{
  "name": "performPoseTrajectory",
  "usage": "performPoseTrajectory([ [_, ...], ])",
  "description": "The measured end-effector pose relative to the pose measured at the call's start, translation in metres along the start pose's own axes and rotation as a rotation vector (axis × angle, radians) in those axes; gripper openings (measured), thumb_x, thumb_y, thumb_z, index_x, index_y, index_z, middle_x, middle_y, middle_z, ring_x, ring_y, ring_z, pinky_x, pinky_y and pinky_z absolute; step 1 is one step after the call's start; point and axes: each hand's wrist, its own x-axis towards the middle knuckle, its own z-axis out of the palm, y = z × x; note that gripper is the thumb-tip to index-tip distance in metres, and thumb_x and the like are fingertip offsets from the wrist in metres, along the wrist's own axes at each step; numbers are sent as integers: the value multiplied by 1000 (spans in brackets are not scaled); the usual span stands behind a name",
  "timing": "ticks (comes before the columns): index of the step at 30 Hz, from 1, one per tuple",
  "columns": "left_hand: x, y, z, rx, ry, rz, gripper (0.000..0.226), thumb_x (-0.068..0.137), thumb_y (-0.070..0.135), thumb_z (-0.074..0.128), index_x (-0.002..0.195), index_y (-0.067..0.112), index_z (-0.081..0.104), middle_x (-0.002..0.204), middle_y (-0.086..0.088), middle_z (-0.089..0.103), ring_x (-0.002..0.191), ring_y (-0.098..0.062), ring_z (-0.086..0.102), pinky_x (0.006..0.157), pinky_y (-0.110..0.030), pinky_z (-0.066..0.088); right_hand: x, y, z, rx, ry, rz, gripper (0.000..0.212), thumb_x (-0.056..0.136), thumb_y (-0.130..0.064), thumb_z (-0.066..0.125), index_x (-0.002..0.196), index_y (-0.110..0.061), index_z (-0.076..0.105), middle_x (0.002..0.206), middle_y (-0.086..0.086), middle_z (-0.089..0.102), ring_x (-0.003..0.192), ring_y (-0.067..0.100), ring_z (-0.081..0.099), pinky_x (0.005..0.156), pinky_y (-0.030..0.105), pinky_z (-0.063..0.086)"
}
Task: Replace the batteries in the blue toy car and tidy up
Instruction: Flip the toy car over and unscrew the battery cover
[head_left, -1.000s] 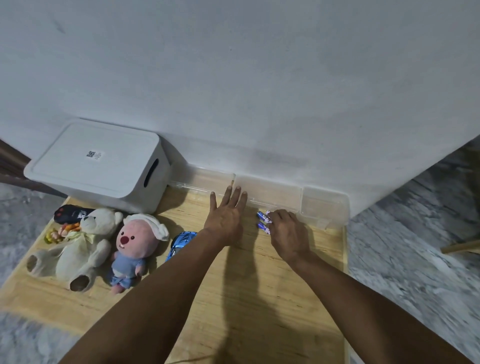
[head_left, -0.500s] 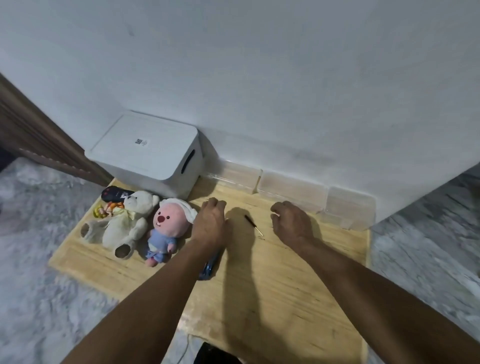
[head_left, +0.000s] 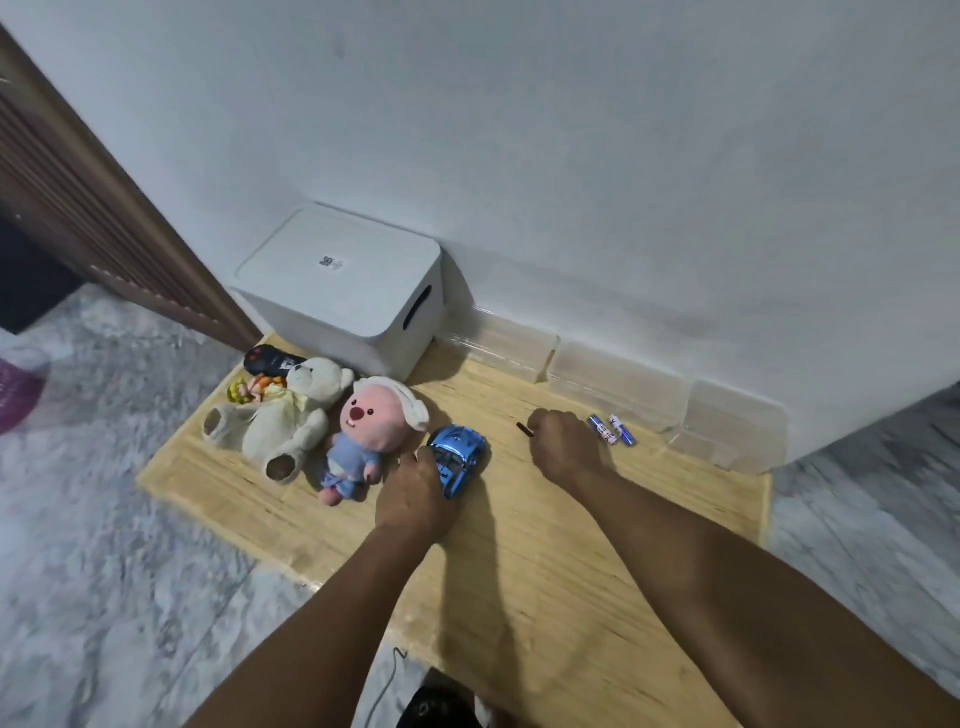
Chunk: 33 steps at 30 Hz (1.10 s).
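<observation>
The blue toy car (head_left: 460, 457) stands on the wooden board (head_left: 545, 551), right of a pink plush. My left hand (head_left: 415, 493) grips the car's near end with curled fingers. My right hand (head_left: 563, 447) is curled round a thin dark screwdriver (head_left: 524, 429), whose tip sticks out to the left of the fist. Two blue batteries (head_left: 612, 429) lie side by side on the board just right of my right hand, apart from it.
A white lidded storage box (head_left: 343, 291) stands against the wall at the back left. Three clear plastic boxes (head_left: 618, 382) line the wall. A cream teddy bear (head_left: 283, 415), the pink plush (head_left: 366, 431), a small doll and a black remote (head_left: 270, 359) lie at the left.
My right hand has let the two batteries go on the board and has taken hold of the screwdriver. My left hand moved to the blue car and gripped it. The camera swung left.
</observation>
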Motion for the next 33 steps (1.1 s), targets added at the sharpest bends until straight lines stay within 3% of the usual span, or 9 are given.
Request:
performPoseTrajectory([
  [4, 2, 0, 3, 10, 13, -19, 56, 85, 31, 66, 129, 7, 43, 124, -13, 55, 115, -28, 56, 91, -36, 46, 0, 13, -13, 314, 24, 57, 28, 89, -8, 48, 104, -12, 72, 101, 7, 70, 95, 29, 63, 76, 33, 51],
  [10, 6, 6, 1, -2, 52, -38, 56, 82, 46, 66, 119, 8, 49, 114, -10, 62, 106, -27, 61, 85, -36, 51, -17, 42, -28, 388, -362, 111, 17, 83, -6, 57, 84, -17, 70, 75, 1, 68, 66, 19, 62, 63, 30, 52],
  [15, 8, 12, -3, -94, 95, -44, 49, 77, 46, 69, 110, 11, 57, 104, -7, 66, 96, -26, 65, 77, -35, 53, -17, 45, -27, 143, -232, 34, 18, 88, -14, 53, 94, -19, 70, 91, -5, 65, 98, 18, 61, 103, 39, 39],
  [19, 15, 15, -9, -418, 48, -123, 47, 68, 39, 79, 104, 14, 62, 92, -1, 67, 85, -21, 64, 76, -33, 54, -14, 41, -32, 212, -117, 106, 22, 84, -11, 52, 95, -21, 69, 93, -6, 68, 91, 20, 60, 80, 31, 48],
  [22, 22, 12, -15, -832, -59, -234, 62, 60, 34, 81, 115, 13, 62, 99, -4, 71, 89, -23, 68, 82, -42, 57, -9, 39, -33, 400, -59, 152, 15, 84, -11, 60, 91, -22, 66, 88, -4, 71, 85, 17, 66, 74, 33, 54],
  [24, 23, 12, -19, -1068, -181, -309, 57, 72, 26, 78, 123, 13, 56, 107, -10, 69, 93, -27, 68, 77, -41, 58, -7, 36, -34, 590, -40, 167, 18, 84, -7, 64, 97, -19, 61, 80, -1, 70, 73, 18, 69, 65, 35, 59],
  [26, 23, 15, -23, -1245, -307, -322, 41, 84, 19, 69, 123, 13, 58, 110, -12, 69, 95, -29, 67, 73, -39, 56, -9, 30, -40, 759, -28, 164, 31, 85, 0, 63, 109, -19, 56, 78, 6, 70, 66, 19, 70, 51, 27, 55],
  [29, 21, 19, -27, -1458, -394, -361, 35, 89, 19, 61, 122, 8, 62, 109, -15, 67, 96, -31, 65, 79, -43, 55, -10, 20, -49, 975, -1, 135, 37, 87, 5, 62, 116, -17, 57, 82, 15, 67, 72, 25, 72, 57, 32, 59],
  [33, 21, 24, -29, -1598, -428, -371, 60, 70, 25, 67, 126, 4, 61, 119, -22, 64, 105, -37, 61, 89, -48, 52, -6, 10, -56, 1101, 60, 156, 29, 87, 6, 62, 110, -11, 63, 85, 14, 65, 75, 31, 72, 61, 39, 61],
])
